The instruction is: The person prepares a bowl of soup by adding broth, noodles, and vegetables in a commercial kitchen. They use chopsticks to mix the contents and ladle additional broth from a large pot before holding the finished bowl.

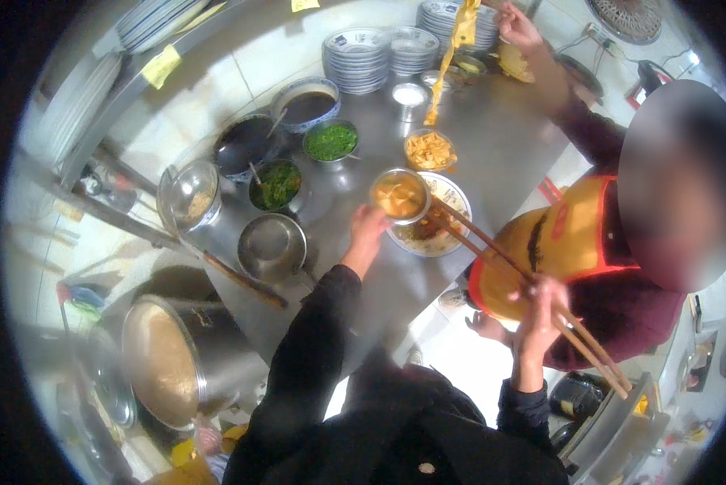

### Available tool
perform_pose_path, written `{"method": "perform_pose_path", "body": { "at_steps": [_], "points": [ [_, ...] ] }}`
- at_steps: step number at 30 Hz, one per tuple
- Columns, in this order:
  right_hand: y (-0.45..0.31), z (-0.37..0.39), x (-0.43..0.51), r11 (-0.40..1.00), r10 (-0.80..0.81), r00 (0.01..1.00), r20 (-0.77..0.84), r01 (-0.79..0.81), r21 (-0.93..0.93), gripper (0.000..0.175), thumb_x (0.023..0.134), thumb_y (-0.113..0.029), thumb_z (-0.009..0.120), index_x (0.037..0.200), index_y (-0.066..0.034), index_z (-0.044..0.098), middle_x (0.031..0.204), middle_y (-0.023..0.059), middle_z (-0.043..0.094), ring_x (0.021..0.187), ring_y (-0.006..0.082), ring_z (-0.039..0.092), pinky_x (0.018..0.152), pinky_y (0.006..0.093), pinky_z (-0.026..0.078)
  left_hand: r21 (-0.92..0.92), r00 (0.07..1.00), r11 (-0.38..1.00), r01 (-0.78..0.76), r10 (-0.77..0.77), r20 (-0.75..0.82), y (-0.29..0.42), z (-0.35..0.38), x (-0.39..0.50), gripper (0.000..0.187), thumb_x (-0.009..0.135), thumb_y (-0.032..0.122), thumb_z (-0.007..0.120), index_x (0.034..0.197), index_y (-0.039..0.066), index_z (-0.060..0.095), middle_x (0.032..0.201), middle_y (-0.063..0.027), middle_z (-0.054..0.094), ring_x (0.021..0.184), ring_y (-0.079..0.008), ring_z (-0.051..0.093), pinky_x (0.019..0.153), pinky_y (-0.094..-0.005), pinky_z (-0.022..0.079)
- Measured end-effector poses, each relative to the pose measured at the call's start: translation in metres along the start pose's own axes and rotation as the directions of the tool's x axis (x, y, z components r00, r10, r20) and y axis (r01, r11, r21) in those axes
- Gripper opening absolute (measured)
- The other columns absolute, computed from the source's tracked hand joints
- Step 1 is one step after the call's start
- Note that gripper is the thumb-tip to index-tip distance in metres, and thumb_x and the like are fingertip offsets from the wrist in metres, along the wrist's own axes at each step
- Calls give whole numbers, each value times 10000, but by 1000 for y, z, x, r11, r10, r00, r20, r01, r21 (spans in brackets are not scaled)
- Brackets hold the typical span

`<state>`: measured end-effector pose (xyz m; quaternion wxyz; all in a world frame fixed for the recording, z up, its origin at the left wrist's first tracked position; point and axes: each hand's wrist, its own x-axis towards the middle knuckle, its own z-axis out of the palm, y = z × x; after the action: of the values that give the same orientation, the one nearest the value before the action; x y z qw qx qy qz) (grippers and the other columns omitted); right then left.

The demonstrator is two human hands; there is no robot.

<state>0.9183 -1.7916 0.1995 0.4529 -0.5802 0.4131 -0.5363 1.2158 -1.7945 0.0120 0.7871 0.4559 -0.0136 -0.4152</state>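
My left hand (368,233) grips the near-left side of a small metal bowl (400,195), which holds pale food pieces in orange-brown liquid. The bowl is over the left part of a patterned white plate (457,194); whether it touches the plate cannot be told. Brown sauce and green bits (426,229) lie on that plate. In my right hand (543,309) is a pair of long wooden chopsticks (490,245), their far ends over the plate, close to the bowl's right rim. Just behind the plate is a clear bowl of yellowish folded food strips (430,150).
Chopped greens (331,140), dark liquid (307,108) and a metal ladle (272,247) are on the steel table (363,291). Bowls (356,63) stand stacked at the wall. A large pot (163,364) is lower left. A co-worker (539,254) at right raises a hand near a hanging yellow strip (442,79).
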Motion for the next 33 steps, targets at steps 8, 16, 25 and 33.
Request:
{"method": "perform_pose_path", "body": {
  "at_steps": [8, 16, 25, 33],
  "points": [
    [7, 13, 0, 999, 22, 996, -89, -20, 26, 198, 882, -195, 573, 889, 2, 559, 798, 69, 554, 734, 139, 534, 695, 281, 438, 14, 998, 999, 28, -29, 50, -5, 17, 49, 126, 748, 6, 577, 831, 38, 488, 727, -58, 509, 578, -161, 523, 552, -321, 523],
    [-6, 25, -6, 997, 66, 993, -100, -63, 32, 223, 869, -199, 549, 902, 22, 547, 777, 95, 535, 642, 193, 553, 588, 296, 461, -26, 996, 1000, -3, 6, 91, 20, 25, 37, 157, 743, 0, 597, 857, 32, 493, 787, -78, 544, 593, -171, 555, 528, -318, 525],
    [3, 10, -4, 999, -41, 999, 2, 41, -27, 236, 893, -197, 521, 953, 30, 548, 813, 114, 563, 630, 193, 577, 613, 300, 469, 0, 997, 999, -34, 34, 68, 33, 5, -11, 223, 739, -6, 598, 930, 11, 484, 861, -69, 511, 703, -171, 566, 588, -331, 532],
    [-2, 3, -14, 941, 154, 900, 408, -259, 216, 222, 930, -165, 484, 972, 46, 542, 871, 125, 593, 672, 176, 607, 677, 287, 500, 156, 987, 981, -116, 131, -95, 41, 2, -153, 102, 781, 67, 551, 850, 24, 489, 785, -48, 523, 650, -143, 550, 596, -276, 495]
  ]
}}
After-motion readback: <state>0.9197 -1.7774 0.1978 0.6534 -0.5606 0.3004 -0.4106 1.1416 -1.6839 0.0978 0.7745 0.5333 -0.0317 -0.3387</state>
